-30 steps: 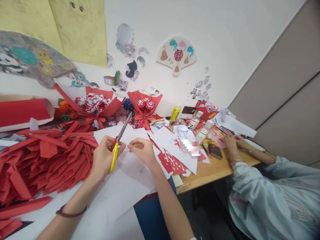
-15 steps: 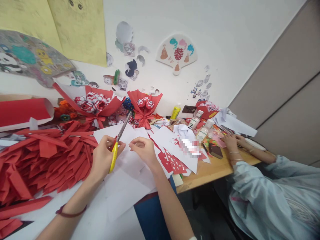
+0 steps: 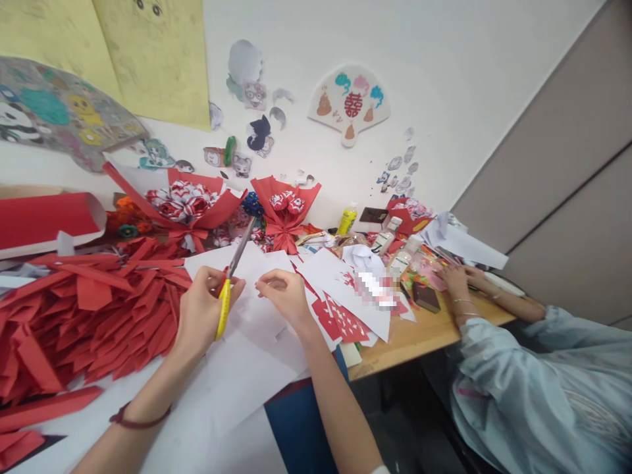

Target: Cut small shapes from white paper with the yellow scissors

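My left hand [image 3: 200, 313] is closed around a pair of scissors [image 3: 224, 308] with yellow handles. Their metal blades point up and away from me and look closed. A short gap to the right, my right hand [image 3: 284, 293] has thumb and fingertips pinched together; anything between them is too small to make out. Both hands hover over loose sheets of white paper [image 3: 247, 368]. Left of my left hand lies a large heap of folded red paper strips [image 3: 118, 309].
Behind the paper stand red-wrapped bouquets [image 3: 185, 201]. Red cut-paper sheets [image 3: 345, 320], bottles [image 3: 386, 237] and a dark box [image 3: 425, 297] crowd the right side. A person's hands [image 3: 457, 280] rest at the wooden table's [image 3: 395, 355] right end.
My left hand and the scissors have shifted very slightly left, so the gap to my right hand is a little wider. My right hand has barely moved.
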Tool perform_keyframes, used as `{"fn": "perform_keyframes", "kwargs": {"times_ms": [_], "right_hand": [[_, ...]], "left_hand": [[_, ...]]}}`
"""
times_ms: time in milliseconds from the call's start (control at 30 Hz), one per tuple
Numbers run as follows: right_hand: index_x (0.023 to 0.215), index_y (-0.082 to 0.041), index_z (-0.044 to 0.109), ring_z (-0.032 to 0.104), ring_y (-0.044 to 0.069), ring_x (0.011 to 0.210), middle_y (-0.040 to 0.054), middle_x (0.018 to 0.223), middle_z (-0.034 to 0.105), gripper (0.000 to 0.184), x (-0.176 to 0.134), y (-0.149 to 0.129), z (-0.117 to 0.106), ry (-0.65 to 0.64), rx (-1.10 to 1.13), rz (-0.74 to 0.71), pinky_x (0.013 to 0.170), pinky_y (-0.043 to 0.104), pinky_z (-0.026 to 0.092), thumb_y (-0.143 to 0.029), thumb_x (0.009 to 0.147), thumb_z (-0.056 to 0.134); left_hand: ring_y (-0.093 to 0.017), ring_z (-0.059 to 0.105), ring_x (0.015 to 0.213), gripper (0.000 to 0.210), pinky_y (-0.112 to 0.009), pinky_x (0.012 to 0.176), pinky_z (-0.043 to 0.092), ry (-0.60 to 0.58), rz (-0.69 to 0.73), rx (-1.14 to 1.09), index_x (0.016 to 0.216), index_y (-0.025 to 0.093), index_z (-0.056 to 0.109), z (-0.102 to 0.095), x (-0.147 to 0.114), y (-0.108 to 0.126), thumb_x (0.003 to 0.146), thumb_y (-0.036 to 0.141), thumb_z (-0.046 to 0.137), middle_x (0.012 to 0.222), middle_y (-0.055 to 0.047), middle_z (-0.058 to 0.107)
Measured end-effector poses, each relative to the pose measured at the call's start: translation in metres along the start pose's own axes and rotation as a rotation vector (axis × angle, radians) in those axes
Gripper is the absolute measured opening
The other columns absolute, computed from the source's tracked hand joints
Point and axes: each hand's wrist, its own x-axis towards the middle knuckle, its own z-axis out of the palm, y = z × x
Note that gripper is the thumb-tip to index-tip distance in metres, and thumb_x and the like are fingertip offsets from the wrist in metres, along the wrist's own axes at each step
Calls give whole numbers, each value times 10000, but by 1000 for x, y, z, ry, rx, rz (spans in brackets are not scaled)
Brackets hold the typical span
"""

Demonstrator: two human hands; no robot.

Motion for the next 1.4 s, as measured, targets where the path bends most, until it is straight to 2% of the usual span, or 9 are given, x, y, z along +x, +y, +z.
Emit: {"fn": "perform_keyframes", "kwargs": {"times_ms": [200, 400, 767, 1100, 1233, 1400], "right_hand": [[770, -195, 690, 669, 155, 652, 46, 746, 705, 125, -2, -2, 1, -17, -2, 8, 637, 280, 524, -315, 751, 656], [770, -170, 685, 662, 140, 626, 12, 706, 676, 143, 0, 1, 2, -37, 16, 12, 607, 242, 528, -307, 730, 690], [789, -174, 685, 670, 140, 644, 13, 742, 685, 149, 0, 3, 2, -41, 8, 6, 622, 237, 540, -316, 746, 692], [857, -171, 687, 676, 136, 628, 35, 796, 713, 208, 2, 1, 0, 41, -3, 54, 615, 235, 533, -364, 782, 665], [903, -171, 699, 671, 129, 623, 43, 835, 716, 286, 1, 0, 0, -15, 0, 74, 600, 230, 524, -428, 781, 677], [852, -173, 694, 674, 136, 634, 24, 774, 699, 241, -1, -1, 0, -51, -3, 63, 606, 230, 517, -395, 759, 701]], "left_hand": [[-205, 682, 743, 314, -275, 644, 462, -9, -20, -16, 847, 235, 494, 0, -1, 3, 691, 377, 727, 896, -7, 740], [-181, 655, 677, 320, -267, 619, 452, -55, 8, -23, 838, 230, 489, 1, -2, 4, 695, 392, 726, 867, -2, 733], [-172, 629, 654, 342, -255, 587, 442, -38, 23, -39, 853, 217, 503, 2, -3, 4, 691, 426, 719, 856, -22, 721], [-174, 651, 713, 330, -254, 637, 455, -47, 38, -72, 860, 227, 479, 1, -2, 4, 699, 382, 722, 862, -6, 723], [-167, 636, 679, 312, -248, 612, 439, -53, 37, -60, 853, 227, 485, 2, -2, 3, 709, 379, 717, 851, -1, 724], [-170, 641, 690, 308, -251, 622, 448, -75, 29, -53, 845, 220, 491, 2, -4, 7, 709, 383, 715, 864, -10, 727]]}}
